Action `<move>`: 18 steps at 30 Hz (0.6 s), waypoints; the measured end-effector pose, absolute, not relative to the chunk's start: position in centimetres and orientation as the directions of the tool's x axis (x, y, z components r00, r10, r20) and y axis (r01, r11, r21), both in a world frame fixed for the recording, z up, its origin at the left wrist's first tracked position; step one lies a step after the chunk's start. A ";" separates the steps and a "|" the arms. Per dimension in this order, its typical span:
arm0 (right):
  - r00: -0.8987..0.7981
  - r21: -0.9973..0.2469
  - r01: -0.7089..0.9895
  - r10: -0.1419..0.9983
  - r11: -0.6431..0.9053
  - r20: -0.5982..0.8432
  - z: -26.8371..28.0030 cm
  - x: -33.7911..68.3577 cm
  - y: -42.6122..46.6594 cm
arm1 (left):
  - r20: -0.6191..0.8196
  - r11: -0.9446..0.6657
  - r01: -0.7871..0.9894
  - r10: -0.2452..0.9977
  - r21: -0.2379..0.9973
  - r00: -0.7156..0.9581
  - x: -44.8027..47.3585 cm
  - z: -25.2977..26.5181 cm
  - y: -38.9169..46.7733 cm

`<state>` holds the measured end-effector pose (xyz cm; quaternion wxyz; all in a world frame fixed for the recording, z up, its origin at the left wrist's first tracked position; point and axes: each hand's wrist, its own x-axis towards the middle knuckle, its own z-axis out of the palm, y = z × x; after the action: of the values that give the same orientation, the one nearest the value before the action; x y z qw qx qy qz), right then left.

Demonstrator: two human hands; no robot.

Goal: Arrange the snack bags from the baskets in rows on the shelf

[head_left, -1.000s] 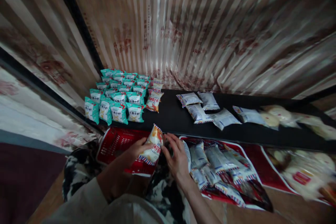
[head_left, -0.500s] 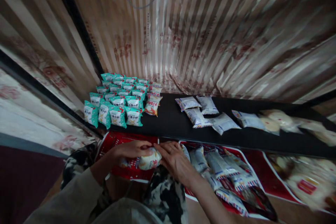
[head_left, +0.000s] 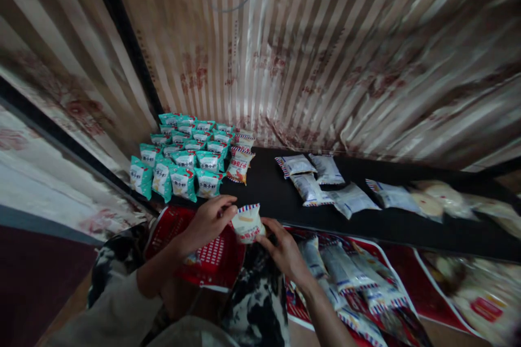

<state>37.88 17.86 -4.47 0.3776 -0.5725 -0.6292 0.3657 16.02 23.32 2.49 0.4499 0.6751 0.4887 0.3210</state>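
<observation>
A small cream snack packet [head_left: 247, 224] with red lettering and a striped top edge is tilted up at the front edge of the black shelf. My right hand [head_left: 285, 252] grips its lower right side between thumb and fingers. At the packet's upper left, my left hand [head_left: 208, 226] has its fingers loosely curled and apart, the thumb tip by the packet's edge; whether they touch is hard to see. Behind, a matching packet [head_left: 241, 165] stands at the right end of rows of teal snack packets [head_left: 183, 183].
Several pale packets [head_left: 353, 200] lie on the black shelf [head_left: 266, 181]. A red bag [head_left: 175, 227] rests below my left hand. On the lower right, more packets [head_left: 340, 265] lie on red wrapping, beside a clear bag [head_left: 484, 303]. Striped curtain hangs behind.
The packet has been raised and turned so its striped edge points up, nearer the shelf. My left hand has come off its top to the left side. My right hand has shifted to its right side.
</observation>
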 end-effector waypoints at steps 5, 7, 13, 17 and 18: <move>0.132 -0.994 0.092 0.990 -0.055 -0.042 -5.5 37.1 21.2 | 0.311 -0.393 0.521 0.919 0.758 0.241 17.3 1.7 21.2; 0.199 -0.997 0.058 0.979 -0.044 -0.032 -5.9 36.5 23.0 | 0.272 -0.399 0.532 0.914 0.747 0.302 17.9 0.2 20.8; 0.293 -0.971 0.237 0.955 -0.019 0.052 -7.3 34.3 27.4 | 0.129 -0.276 0.595 0.952 0.755 0.278 19.4 -5.6 21.8; 0.333 -0.947 0.320 0.938 -0.012 0.100 -8.4 33.1 28.8 | 0.077 -0.220 0.600 0.964 0.769 0.255 19.9 -7.2 22.8; 0.330 -0.944 0.329 0.939 -0.015 0.100 -8.6 33.0 29.0 | 0.073 -0.219 0.602 0.963 0.768 0.258 19.9 -7.3 23.1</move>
<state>32.96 29.02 -8.61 0.5003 -0.6440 -0.4922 0.3045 19.91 23.06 -7.31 0.3170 0.7269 0.5385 0.2848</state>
